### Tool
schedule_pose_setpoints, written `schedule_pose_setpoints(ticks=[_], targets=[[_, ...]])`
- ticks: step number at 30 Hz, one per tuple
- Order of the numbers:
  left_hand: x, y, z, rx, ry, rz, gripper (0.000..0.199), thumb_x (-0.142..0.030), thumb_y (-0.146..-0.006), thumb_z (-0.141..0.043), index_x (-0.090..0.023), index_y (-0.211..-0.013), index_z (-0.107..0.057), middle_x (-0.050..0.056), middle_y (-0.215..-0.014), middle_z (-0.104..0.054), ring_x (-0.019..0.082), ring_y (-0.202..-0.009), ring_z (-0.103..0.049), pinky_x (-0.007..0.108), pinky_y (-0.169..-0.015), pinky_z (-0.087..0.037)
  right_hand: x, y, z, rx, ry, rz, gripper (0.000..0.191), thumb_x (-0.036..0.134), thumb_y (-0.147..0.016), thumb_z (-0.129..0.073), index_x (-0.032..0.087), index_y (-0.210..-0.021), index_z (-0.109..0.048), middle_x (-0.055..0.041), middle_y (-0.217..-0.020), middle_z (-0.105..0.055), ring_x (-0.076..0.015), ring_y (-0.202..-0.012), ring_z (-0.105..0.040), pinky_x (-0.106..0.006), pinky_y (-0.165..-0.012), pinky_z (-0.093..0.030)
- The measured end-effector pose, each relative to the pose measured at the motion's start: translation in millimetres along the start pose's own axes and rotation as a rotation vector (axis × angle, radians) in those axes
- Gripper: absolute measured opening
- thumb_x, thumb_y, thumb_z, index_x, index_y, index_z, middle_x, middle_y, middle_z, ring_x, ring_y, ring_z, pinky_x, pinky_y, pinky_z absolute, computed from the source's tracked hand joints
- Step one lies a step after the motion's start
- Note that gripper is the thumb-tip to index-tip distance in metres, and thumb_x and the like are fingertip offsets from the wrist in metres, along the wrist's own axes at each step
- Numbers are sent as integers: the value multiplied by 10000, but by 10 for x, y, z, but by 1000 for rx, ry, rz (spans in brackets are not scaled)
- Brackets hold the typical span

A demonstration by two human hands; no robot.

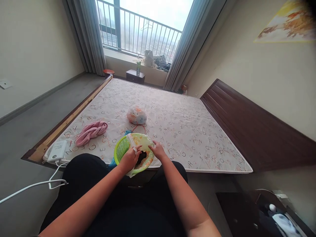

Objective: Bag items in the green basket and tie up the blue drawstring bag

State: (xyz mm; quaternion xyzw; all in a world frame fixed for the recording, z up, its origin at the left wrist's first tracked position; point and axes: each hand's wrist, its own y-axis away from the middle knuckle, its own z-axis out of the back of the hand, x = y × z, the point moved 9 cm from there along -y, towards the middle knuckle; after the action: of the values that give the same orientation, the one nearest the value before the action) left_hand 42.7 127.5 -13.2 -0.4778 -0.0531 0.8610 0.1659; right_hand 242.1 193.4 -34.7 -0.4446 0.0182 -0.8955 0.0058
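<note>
A lime-green perforated plastic basket (119,152) stands tilted between my knees at the mattress edge. Inside it hangs a thin translucent plastic bag (147,141) with orange print, its mouth spread wide. Something dark (141,157) shows at the bottom; I cannot tell what it is. My left hand (130,159), with a ring on one finger, is closed on the bag's near left edge. Opposite it, my right hand (158,150) pinches the bag's right edge between thumb and fingers. Just behind the basket lies a bundled clear bag (136,115) with orange and white contents.
A pink towel (92,132) and a white box with a cable (57,151) lie on the left of the letter-printed mattress (177,115). Blue plastic (112,163) peeks out beside the basket. A dark headboard (247,121) rises at right, a dark cabinet (229,210) below it.
</note>
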Motion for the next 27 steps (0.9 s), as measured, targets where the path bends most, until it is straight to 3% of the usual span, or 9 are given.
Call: schedule_pose_setpoints(ticks=[4, 7, 10, 13, 16, 19, 22, 24, 27], targets=[[116, -50, -102, 35, -41, 24, 402, -279, -1017, -353, -177, -1311, -608, 102, -945, -703, 258, -983, -664, 426, -960, -474, 119, -115, 223, -123, -94, -17, 369, 499, -930, -442, 180, -862, -612, -51, -840, -687, -179, -789, -635, -304, -774, -514], [272, -61, -63, 10, 13, 110, 368, -267, -985, -390, -194, -1243, -642, 67, -790, -664, 234, -754, -656, 395, -824, -499, 110, -49, 616, -313, -396, -83, 376, 564, -918, -471, 199, -862, -540, -19, -785, -640, -162, -728, -645, -275, -686, -531], [373, -107, 93, -58, 111, 179, 327, -299, -969, -440, -193, -1202, -645, 22, -667, -611, 217, -629, -624, 391, -777, -495, 49, 22, 896, -331, -652, -185, 388, 599, -893, -528, 213, -883, -492, 56, -636, -534, -123, -522, -569, -249, -547, -520], [458, -192, 457, -300, 406, 218, 280, -370, -966, -484, -192, -1135, -618, -7, -682, -600, 199, -682, -672, 390, -839, -507, 92, 50, 1174, -276, -637, -151, 391, 584, -860, -626, 211, -904, -518, 90, -564, -469, -98, -452, -490, -227, -490, -493], [631, -193, 899, -676, 777, 277, 233, -370, -927, -527, -201, -1086, -555, -63, -649, -560, 172, -678, -696, 404, -904, -525, 7, 110, 1504, -418, -684, -114, 405, 582, -829, -673, 212, -900, -524, 114, -530, -387, -78, -430, -404, -209, -469, -449], [693, -211, 1109, -823, 1056, 332, 177, -289, -866, -561, -213, -1021, -527, -111, -534, -447, 139, -583, -647, 399, -874, -560, -104, 118, 1476, -369, -797, -165, 434, 560, -748, -753, 210, -879, -533, 120, -538, -353, -75, -444, -380, -206, -472, -415], [523, -284, 1123, -692, 1189, 340, 164, -260, -842, -591, -217, -983, -518, -127, -503, -363, 94, -483, -533, 353, -780, -588, 4, 158, 1355, -320, -859, -125, 396, 532, -750, -741, 219, -839, -516, 49, -667, -526, -118, -612, -558, -253, -612, -505], [344, -314, 1059, -546, 1179, 341, 162, -265, -839, -599, -218, -973, -521, -133, -503, -339, 62, -402, -404, 297, -657, -578, 227, 205, 1303, -301, -874, -28, 366, 514, -786, -693, 222, -786, -471, -44, -907, -657, -173, -840, -650, -328, -759, -543], [85, -347, 879, -320, 1086, 335, 156, -294, -822, -587, -214, -940, -523, -128, -516, -330, 52, -358, -278, 213, -441, -447, 634, 260, 1173, -197, -881, 91, 361, 503, -832, -616, 225, -729, -411, -87, -994, -679, -214, -929, -667, -381, -822, -530]])
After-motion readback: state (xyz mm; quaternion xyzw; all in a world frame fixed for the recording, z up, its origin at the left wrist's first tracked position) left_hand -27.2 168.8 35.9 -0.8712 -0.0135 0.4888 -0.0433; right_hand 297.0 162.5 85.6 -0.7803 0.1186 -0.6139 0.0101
